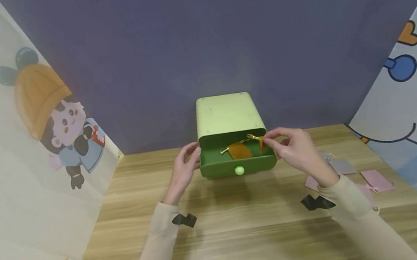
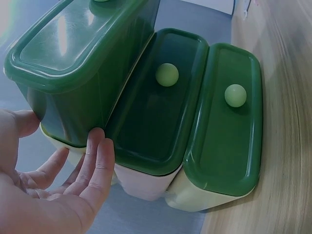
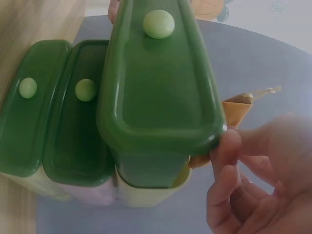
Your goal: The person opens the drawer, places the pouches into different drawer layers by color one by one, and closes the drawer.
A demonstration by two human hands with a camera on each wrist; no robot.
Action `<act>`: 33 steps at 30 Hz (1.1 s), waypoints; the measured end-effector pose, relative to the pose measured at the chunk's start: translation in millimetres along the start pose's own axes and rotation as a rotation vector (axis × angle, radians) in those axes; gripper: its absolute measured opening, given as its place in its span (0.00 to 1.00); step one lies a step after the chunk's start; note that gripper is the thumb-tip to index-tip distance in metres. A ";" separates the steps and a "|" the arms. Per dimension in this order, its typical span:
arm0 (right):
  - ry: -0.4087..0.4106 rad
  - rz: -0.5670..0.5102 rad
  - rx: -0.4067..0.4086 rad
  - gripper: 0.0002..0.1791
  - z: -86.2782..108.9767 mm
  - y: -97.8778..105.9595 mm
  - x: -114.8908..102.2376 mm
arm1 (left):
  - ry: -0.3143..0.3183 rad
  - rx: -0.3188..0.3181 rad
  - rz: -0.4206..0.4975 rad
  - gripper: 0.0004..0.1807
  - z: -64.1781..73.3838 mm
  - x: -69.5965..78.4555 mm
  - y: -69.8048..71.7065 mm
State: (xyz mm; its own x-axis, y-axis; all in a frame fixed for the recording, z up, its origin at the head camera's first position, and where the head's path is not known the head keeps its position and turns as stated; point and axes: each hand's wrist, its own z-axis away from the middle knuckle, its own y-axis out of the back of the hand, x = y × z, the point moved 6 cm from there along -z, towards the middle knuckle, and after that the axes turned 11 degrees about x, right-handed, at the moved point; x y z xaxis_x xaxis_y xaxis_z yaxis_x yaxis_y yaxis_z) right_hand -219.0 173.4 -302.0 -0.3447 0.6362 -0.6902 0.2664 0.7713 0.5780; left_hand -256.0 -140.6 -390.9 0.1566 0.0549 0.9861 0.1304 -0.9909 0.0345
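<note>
A green drawer (image 1: 220, 169) with a pale round knob stands pulled out of the top of a light green cabinet (image 1: 227, 113). Inside it lies an orange drawstring pouch (image 1: 239, 150). My right hand (image 1: 295, 148) is at the drawer's right edge and pinches a second orange pouch (image 3: 236, 112) between thumb and fingers; its drawstring end sticks up, and part of it is hidden behind the drawer. At the opposite side my left hand (image 2: 58, 180), fingers spread and loosely bent, touches the drawer's side with its thumb and fingertips near the cabinet's edge.
Below the open drawer, two more green drawers, the middle one (image 2: 146, 122) and the bottom one (image 2: 219, 141), are pushed in. Several pink pouches (image 1: 377, 180) and a grey pouch (image 1: 344, 166) lie on the wooden table (image 1: 243, 245) at the right. A dark blue panel (image 1: 218, 40) rises behind the cabinet.
</note>
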 end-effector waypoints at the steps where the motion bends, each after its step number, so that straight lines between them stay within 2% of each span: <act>1: 0.006 0.004 -0.003 0.09 -1.2 -2.0 -0.1 | -0.002 -0.002 0.001 0.27 -0.2 0.3 -0.4; 8: 0.053 0.032 -0.030 0.08 -11.3 -13.3 -5.3 | 0.003 0.011 -0.010 0.27 -0.2 -2.1 2.3; 14: 0.101 0.044 -0.021 0.07 -18.4 -19.9 -6.6 | -0.004 0.000 -0.015 0.28 -0.2 -2.0 2.2; 24: 0.079 0.064 -0.062 0.09 -23.9 -30.9 -4.0 | 0.001 -0.010 -0.011 0.28 0.7 -0.1 0.9; 33: 0.098 0.041 -0.016 0.10 -23.6 -26.4 -3.5 | -0.003 -0.005 -0.014 0.27 0.2 1.1 0.6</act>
State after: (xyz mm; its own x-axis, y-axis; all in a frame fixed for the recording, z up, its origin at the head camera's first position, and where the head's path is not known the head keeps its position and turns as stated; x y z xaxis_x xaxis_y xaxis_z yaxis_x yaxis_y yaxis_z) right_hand -246.2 150.5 -304.6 -0.4202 0.6618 -0.6209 0.2677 0.7442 0.6120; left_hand -255.5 -141.1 -389.8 0.1578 0.0696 0.9850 0.1273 -0.9906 0.0496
